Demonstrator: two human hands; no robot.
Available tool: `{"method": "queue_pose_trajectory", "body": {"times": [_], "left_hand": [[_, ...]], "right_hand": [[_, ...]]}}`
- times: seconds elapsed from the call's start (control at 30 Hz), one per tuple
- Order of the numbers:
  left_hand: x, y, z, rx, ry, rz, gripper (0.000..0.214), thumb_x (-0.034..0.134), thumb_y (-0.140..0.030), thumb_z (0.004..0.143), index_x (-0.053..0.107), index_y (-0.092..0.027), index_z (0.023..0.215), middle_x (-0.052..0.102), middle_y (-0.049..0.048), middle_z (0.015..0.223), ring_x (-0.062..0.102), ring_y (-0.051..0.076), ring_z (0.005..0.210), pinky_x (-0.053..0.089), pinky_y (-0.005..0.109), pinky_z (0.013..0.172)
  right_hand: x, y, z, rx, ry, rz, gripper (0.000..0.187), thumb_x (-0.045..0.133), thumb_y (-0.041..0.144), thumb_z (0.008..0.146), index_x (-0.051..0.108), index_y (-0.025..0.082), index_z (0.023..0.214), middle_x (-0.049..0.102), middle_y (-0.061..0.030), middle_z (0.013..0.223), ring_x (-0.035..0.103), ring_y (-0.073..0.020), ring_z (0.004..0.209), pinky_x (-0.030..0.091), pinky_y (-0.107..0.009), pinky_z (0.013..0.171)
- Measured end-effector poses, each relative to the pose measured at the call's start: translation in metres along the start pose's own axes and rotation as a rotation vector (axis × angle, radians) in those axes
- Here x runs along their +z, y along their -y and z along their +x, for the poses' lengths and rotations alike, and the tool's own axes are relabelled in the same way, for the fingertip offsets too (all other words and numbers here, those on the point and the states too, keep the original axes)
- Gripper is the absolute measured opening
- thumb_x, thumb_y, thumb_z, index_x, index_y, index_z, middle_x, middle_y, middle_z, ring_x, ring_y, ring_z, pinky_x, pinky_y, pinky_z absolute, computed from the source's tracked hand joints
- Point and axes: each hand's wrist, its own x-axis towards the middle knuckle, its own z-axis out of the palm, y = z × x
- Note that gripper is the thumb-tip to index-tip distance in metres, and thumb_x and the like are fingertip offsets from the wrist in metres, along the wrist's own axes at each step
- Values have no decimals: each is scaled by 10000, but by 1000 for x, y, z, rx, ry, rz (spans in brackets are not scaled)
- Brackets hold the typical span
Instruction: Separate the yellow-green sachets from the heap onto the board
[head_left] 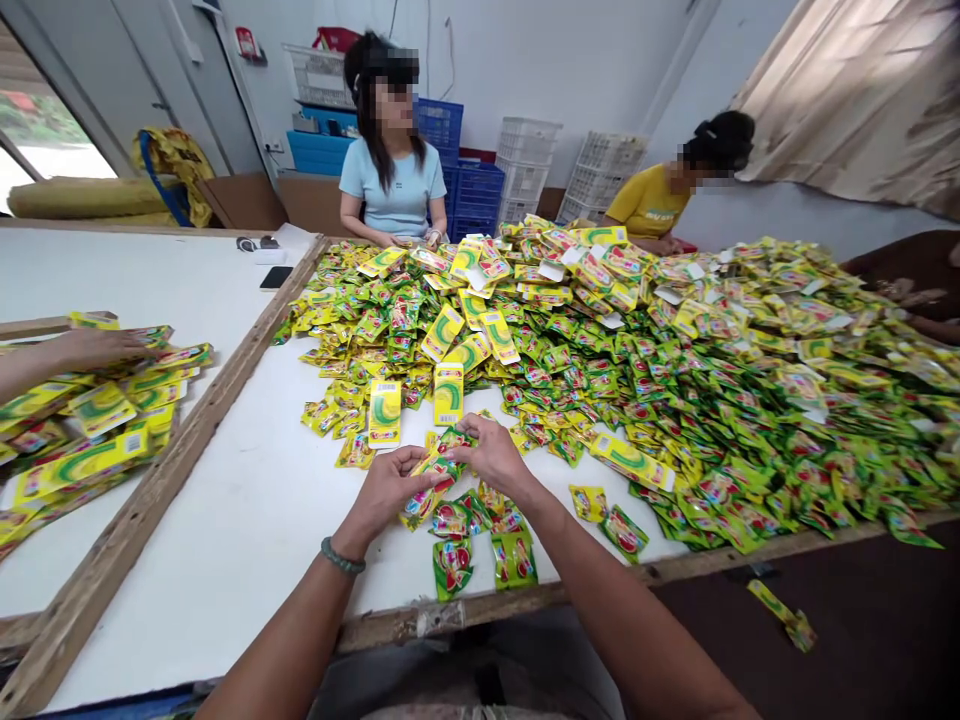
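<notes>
Both my hands are over the white table near its front edge. The fingers of my left hand (388, 492) pinch small yellow and green candy packets (442, 462) from the left. Opposite, my right hand (491, 455) grips the upper right end of these packets. Their exact number is hidden by my fingers. Below them lie several loose green packets (451, 568) with red fruit pictures. Just beyond my hands are two flat yellow cartons, one upright-facing box (385, 412) on the left and another box (448, 392) touching the pile.
A large heap of packets (652, 400) and yellow boxes covers the middle and right. A wooden strip (187, 440) divides off the left table, where another person's hand (97, 348) rests on filled boxes. Two co-workers sit behind the heap. A phone (277, 278) lies at the back.
</notes>
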Motion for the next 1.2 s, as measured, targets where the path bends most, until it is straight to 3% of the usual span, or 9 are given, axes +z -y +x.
{"method": "queue_pose_trajectory", "body": {"times": [0.13,0.37,0.43,0.5,0.63,0.83,0.9,1.03,1.2], "left_hand": [[-5,-7,-1,-87,39,-50,387,803,-251,570,656,-127,906,719,44,822,657,161,709,499,247,663],[-8,-6,-1,-189,69,-192,368,814,-207,556,680,-114,885,720,48,781,642,122,622,482,211,603],[-7,-5,-1,-182,60,-215,360,811,-214,563,683,-112,883,719,50,777,639,120,613,479,207,591],[-7,-4,-1,-179,63,-193,355,807,-222,570,684,-109,884,720,53,773,641,126,611,481,212,588],[-6,-7,-3,-179,97,-121,355,811,-214,557,685,-110,872,727,56,783,659,157,644,507,249,634],[-7,-11,-5,-177,85,-138,357,814,-195,546,683,-118,870,729,40,759,656,142,619,508,229,611],[-10,-11,-6,-196,92,-158,349,819,-194,535,686,-114,848,728,41,745,654,140,612,503,221,601],[-13,-11,-6,-240,144,-183,361,821,-200,529,689,-108,853,722,46,708,653,149,593,503,229,584],[-9,-8,-5,-194,107,-133,385,825,-219,520,689,-119,866,728,47,760,659,160,623,511,251,619]], "right_hand": [[10,-4,-3,-54,-107,32,238,690,346,646,627,172,796,638,-13,770,578,-173,740,441,-279,690],[10,-3,-9,-254,-136,-2,232,688,347,687,650,175,837,653,-40,854,564,-168,760,441,-280,719],[9,-5,-13,-210,-117,19,275,665,357,713,655,181,924,658,-47,901,561,-157,721,445,-278,684],[6,-9,-15,-109,11,100,339,661,378,713,647,185,992,660,-35,872,547,-139,645,436,-263,602],[-7,-14,-15,-21,246,244,343,724,343,626,647,161,906,620,10,732,518,-117,591,400,-231,535],[-7,-6,-16,-117,59,25,195,710,283,631,640,175,778,598,22,692,505,-124,649,383,-241,605],[-6,-7,-17,-68,101,116,199,706,303,635,641,168,767,610,12,704,517,-128,649,393,-244,603],[-12,-13,-16,44,330,380,302,724,342,609,646,151,829,631,1,735,553,-135,641,422,-246,589],[-13,-10,-17,-22,217,179,197,712,266,608,653,161,764,610,20,692,545,-133,670,412,-238,625]]}}
